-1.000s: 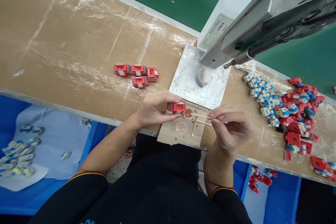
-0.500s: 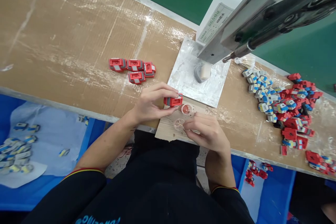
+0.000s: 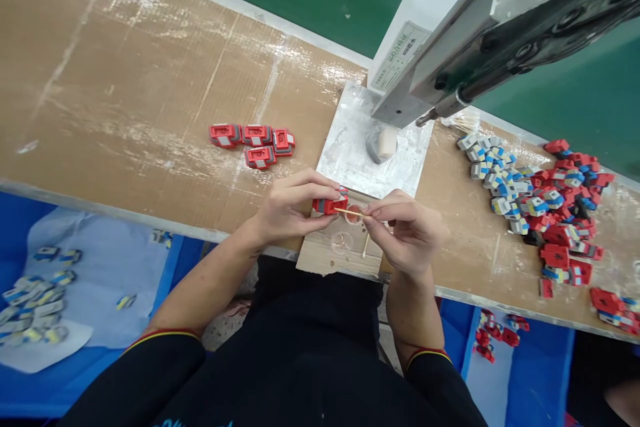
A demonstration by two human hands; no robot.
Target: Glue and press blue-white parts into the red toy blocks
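My left hand [image 3: 295, 205] is closed round a red and grey plastic toy vehicle part [image 3: 331, 202], its hollow side facing up. Between the fingertips of my right hand [image 3: 407, 223] is a thin wooden cotton swab [image 3: 351, 213], its tip at the red part's near edge. Beneath the swab stands a small clear cup with reddish contents [image 3: 354, 215]. A second clear cup [image 3: 341, 242] sits nearer to me on a cardboard piece [image 3: 315, 255], with another swab [image 3: 365, 245] lying beside it.
Several red parts [image 3: 259, 135] lie on the bench to the left. A metal press [image 3: 450, 73] overhangs a metal plate [image 3: 345, 127], beside a white bottle [image 3: 415, 20]. Piles of white-blue parts [image 3: 495, 170] and red parts [image 3: 560, 240] lie right. Blue bins [image 3: 175, 260] sit below the bench.
My right hand has risen from the nearer clear cup to the red part, bringing the swab tip against it. My left hand still holds the part. The view has shifted slightly.
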